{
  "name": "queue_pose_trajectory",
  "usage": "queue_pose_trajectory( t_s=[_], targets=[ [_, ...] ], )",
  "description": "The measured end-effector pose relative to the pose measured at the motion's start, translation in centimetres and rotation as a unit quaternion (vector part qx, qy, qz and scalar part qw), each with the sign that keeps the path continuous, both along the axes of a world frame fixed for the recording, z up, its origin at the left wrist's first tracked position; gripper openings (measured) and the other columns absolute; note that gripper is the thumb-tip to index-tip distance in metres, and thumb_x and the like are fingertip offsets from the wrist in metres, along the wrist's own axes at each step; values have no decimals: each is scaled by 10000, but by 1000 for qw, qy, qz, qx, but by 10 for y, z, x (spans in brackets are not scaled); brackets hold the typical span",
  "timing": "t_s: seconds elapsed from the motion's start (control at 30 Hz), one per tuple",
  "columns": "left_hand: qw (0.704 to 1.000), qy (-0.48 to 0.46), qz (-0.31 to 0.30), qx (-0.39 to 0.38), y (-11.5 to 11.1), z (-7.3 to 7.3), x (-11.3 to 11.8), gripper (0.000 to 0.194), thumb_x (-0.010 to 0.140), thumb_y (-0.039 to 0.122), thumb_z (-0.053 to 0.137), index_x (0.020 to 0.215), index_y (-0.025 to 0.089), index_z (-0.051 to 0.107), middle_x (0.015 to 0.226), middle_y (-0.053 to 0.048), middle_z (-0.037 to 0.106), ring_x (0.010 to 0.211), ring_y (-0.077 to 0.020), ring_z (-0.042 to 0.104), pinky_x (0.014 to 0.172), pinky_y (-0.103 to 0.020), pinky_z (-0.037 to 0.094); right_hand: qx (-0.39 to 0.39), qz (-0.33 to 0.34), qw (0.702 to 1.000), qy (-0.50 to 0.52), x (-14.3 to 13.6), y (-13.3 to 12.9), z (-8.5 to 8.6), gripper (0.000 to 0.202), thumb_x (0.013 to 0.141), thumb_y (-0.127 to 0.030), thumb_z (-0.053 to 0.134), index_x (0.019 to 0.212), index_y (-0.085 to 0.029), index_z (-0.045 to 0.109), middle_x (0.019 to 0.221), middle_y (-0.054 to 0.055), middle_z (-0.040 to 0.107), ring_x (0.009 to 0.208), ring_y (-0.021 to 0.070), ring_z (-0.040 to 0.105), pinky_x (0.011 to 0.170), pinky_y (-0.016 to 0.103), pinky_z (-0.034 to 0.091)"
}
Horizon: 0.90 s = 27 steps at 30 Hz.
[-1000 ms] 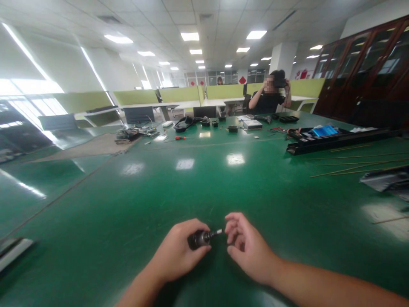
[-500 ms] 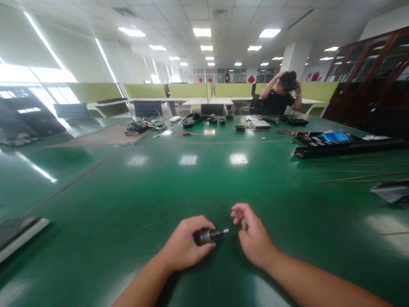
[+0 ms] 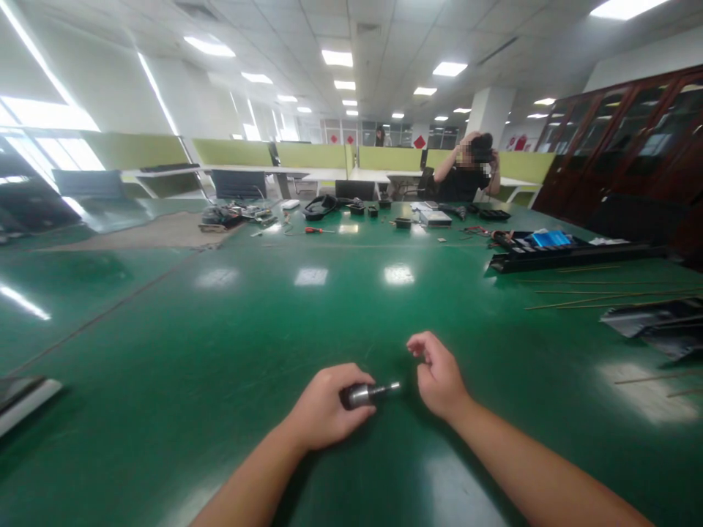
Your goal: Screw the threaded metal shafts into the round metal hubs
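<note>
A short dark cylindrical tool with a silver collar and a thin, bright-tipped shaft (image 3: 360, 396) is in the grasp of my left hand (image 3: 327, 407). My thumb and fingers wrap its rear, so that end is hidden. The shaft points right, just above or on the green table (image 3: 274, 315); I cannot tell whether it touches. Right of the tip, with a gap between, is my right hand (image 3: 441, 375). Its fingers are loosely curled and its thumb is apart, with nothing visible in it.
Across the table lie a red screwdriver (image 3: 318, 230), small black boxes (image 3: 403, 222) and a pile of electronic parts (image 3: 222, 214). To the right are a black tray with a blue item (image 3: 551, 238) and thin rods (image 3: 582, 293). A person (image 3: 466, 172) sits opposite, hands at their head.
The view has turned slightly right. Both hands have shifted a little to the right over the table, the tool with the left one. My right fingers are curled more.
</note>
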<state>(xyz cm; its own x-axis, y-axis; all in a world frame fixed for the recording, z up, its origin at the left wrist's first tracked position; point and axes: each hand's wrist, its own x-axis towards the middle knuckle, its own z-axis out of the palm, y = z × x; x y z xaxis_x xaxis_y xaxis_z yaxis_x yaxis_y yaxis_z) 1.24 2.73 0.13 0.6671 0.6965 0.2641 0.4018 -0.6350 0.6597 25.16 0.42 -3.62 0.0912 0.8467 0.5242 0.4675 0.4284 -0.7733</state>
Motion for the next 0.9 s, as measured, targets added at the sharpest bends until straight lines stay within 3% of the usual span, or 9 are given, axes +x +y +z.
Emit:
queue_pose_trajectory(
  t_s=[0.17, 0.37, 0.47, 0.6, 0.77, 0.9],
  targets=[
    [1000, 8, -6, -3, -3, -1, 2, 203, 749, 199, 730, 951, 220, 719, 846, -3, 681, 785, -164, 613, 741, -269, 426, -13, 62, 998, -13, -1, -2, 7, 301, 649, -35, 414, 824, -199, 597, 841, 36, 584, 851, 215, 545, 785, 332, 425],
    [1000, 20, 2, -11, -3, -2, 3, 226, 744, 214, 742, 969, 234, 723, 850, -4, 686, 798, -181, 607, 762, -290, 407, -50, 138, 989, -7, -1, -9, 12, 277, 681, -92, 438, 858, -190, 626, 803, 20, 582, 744, 187, 528, 671, 291, 402],
    [1000, 23, 3, -19, -1, 0, 3, 211, 770, 239, 734, 981, 238, 722, 862, -7, 692, 804, -183, 611, 764, -292, 406, -77, 174, 982, 7, -1, -13, 15, 179, 788, -161, 477, 877, -189, 630, 816, 20, 581, 741, 183, 515, 673, 291, 390],
    [999, 23, 7, -21, 0, 1, 3, 206, 791, 258, 724, 996, 233, 717, 882, -16, 695, 819, -188, 614, 773, -298, 406, -111, 179, 978, 1, -3, -20, 20, 160, 885, -293, 536, 939, -189, 645, 847, 25, 589, 745, 185, 513, 682, 299, 389],
    [999, 37, 6, -20, -2, -1, 2, 213, 779, 262, 737, 990, 252, 714, 874, -5, 692, 820, -194, 599, 764, -303, 391, -120, 170, 978, -31, -6, -27, 25, 102, 863, -287, 612, 922, -204, 621, 846, 15, 580, 774, 191, 527, 704, 306, 400],
    [999, 27, 7, -25, -2, -1, 3, 215, 778, 264, 739, 992, 250, 721, 882, -4, 702, 824, -187, 611, 775, -303, 398, -105, 168, 979, -39, -7, -32, 22, 201, 843, -282, 665, 1026, -212, 618, 938, 30, 616, 855, 211, 567, 760, 325, 430]
  ],
)
